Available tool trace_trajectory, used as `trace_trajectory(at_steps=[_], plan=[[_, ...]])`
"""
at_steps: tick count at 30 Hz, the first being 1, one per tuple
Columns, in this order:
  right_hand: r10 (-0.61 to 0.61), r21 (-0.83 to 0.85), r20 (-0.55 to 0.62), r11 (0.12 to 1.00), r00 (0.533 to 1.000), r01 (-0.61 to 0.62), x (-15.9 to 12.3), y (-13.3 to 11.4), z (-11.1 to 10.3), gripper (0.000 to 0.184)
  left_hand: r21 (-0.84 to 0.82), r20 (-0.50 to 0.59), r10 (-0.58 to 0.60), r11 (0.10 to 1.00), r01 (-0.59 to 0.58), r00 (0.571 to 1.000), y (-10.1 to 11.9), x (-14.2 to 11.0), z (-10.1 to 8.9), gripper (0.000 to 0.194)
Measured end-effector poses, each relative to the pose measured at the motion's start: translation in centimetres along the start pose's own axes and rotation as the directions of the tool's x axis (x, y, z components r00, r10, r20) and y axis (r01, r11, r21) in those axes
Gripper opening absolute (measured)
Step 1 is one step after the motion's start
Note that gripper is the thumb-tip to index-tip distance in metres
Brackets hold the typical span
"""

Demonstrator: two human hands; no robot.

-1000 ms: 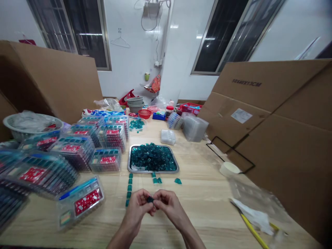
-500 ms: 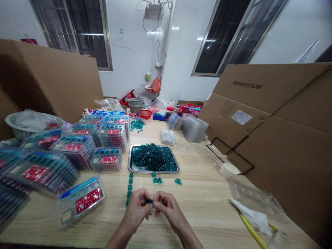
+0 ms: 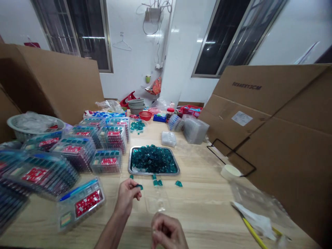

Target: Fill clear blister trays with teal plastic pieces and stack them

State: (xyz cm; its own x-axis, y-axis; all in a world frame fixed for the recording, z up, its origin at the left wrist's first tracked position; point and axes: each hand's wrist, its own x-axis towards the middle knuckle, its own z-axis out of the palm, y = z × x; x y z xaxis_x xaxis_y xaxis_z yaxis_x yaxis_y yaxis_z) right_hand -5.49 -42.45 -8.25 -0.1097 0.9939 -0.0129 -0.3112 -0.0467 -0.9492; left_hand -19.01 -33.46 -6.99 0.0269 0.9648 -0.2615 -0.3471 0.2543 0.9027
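Observation:
My left hand (image 3: 127,196) pinches a small teal translucent piece (image 3: 139,187) between thumb and fingertips, just in front of the metal tray (image 3: 178,172). That tray bears a heap of the same teal pieces (image 3: 153,159). Lower down and to the right, my right hand (image 3: 169,231) is closed with its fingers curled; whatever it may hold is hidden. Between the hands and the tray lies thin clear plastic (image 3: 158,200). Several loose teal pieces (image 3: 157,182) lie by the tray's front edge, with one more teal piece (image 3: 178,183) to the right. My left hand covers most of the row at left.
Stacked clear cases (image 3: 72,152) with red cards fill the left side, and a single case (image 3: 81,204) lies in front. On the right are yellow-handled scissors (image 3: 250,230), a tape roll (image 3: 230,171) and a large carton (image 3: 280,138). Clear plastic boxes (image 3: 195,129) stand farther back.
The hands have come apart. My left hand has moved up and left with a teal piece; my right hand has drawn back toward me.

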Motion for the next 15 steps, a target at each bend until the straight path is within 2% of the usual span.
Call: trace_trajectory(at_steps=[3, 5, 8, 11, 15], plan=[[0.025, 0.073, -0.221, 0.997, 0.975, -0.009, 0.8, -0.6, -0.4, 0.024, -0.031, 0.119, -0.055, 0.998, 0.059, 0.991, 0.8, -0.2, -0.1, 0.018], [0.08, 0.153, -0.276, 0.987, 0.958, -0.038, 1.9, -1.0, -0.8, 0.027, -0.033, 0.166, -0.113, 0.992, 0.12, 0.98, 0.7, -0.8, 0.2, 0.019], [0.156, 0.313, -0.242, 0.947, 0.958, -0.075, 3.0, -1.5, -1.1, 0.029, -0.021, 0.153, -0.155, 0.987, 0.16, 0.976, 0.1, -1.5, 0.5, 0.021], [0.232, 0.48, -0.204, 0.87, 0.951, -0.109, 3.4, -1.6, -1.1, 0.027, -0.01, 0.138, -0.172, 0.985, 0.175, 0.975, -0.5, -1.6, 0.3, 0.022], [0.275, 0.592, -0.154, 0.795, 0.949, -0.134, 3.8, -1.5, -0.9, 0.024, -0.03, 0.136, -0.185, 0.981, 0.19, 0.973, -1.0, -1.6, -0.1, 0.024]])
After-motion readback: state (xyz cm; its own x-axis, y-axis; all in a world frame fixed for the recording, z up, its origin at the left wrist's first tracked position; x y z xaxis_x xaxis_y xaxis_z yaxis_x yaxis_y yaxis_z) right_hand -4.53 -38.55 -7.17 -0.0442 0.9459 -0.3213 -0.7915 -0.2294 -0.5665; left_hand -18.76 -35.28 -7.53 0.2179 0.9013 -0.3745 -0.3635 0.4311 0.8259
